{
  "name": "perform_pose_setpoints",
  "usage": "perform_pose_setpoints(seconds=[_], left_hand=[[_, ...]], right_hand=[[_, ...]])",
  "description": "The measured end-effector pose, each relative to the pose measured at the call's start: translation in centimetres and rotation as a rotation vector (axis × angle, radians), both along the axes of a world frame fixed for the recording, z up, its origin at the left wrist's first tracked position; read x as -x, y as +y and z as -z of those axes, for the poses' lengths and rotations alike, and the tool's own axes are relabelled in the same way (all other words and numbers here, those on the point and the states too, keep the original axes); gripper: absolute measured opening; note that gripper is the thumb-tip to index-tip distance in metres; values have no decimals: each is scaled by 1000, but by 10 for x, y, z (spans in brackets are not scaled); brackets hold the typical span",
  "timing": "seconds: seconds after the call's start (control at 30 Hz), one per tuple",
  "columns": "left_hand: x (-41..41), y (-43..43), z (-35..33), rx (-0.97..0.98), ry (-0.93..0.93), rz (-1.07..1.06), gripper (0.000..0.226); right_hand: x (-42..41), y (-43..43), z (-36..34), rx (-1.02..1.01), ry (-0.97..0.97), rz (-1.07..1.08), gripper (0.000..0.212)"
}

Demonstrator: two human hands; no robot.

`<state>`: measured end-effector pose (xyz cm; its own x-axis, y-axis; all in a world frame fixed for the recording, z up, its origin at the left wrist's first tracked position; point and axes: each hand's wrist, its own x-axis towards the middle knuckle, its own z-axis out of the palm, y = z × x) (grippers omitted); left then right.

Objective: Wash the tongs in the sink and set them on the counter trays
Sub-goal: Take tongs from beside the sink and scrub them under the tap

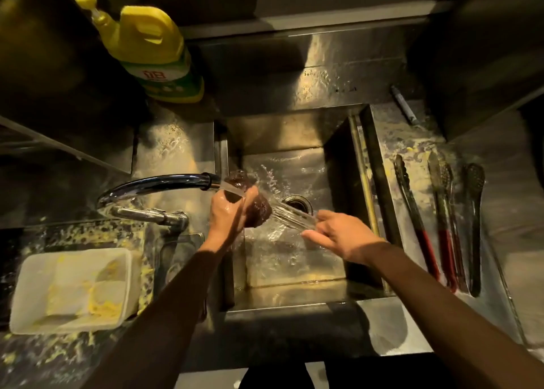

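Over the steel sink [294, 129], a pair of metal tongs [294, 216] is blurred by motion, under water running from the tap [153, 182]. My left hand [228, 212] grips a dark scrubbing pad [259, 210] wrapped around one end of the tongs. My right hand [338, 237] pinches the other end, above the drain [297, 203]. On the wet steel surface [500, 241] to the right of the sink lie three more tongs: two with red handles [412, 212] [444, 212] and one all black [474, 226].
A yellow soap bottle [150, 50] with a pump stands at the back left. A white plastic tub [73, 288] smeared with yellow residue sits on the left counter. A dark marker [403, 104] lies behind the sink. Thin rods [363, 176] lean inside the sink's right wall.
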<state>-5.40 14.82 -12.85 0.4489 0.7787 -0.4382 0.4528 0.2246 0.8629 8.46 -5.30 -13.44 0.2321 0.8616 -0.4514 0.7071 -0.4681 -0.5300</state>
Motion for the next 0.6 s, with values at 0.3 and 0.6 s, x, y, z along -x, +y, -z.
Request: perform_pose_setpoints(seconds=[0.3,0.6], left_hand=[[8,-5,8,508,-243,-351,16],[-6,-11,4,760,-352,-291,35]], right_hand=[[-21,-22,-11,-185,70,318,59],[40,16,-14,-35,431,393,45]])
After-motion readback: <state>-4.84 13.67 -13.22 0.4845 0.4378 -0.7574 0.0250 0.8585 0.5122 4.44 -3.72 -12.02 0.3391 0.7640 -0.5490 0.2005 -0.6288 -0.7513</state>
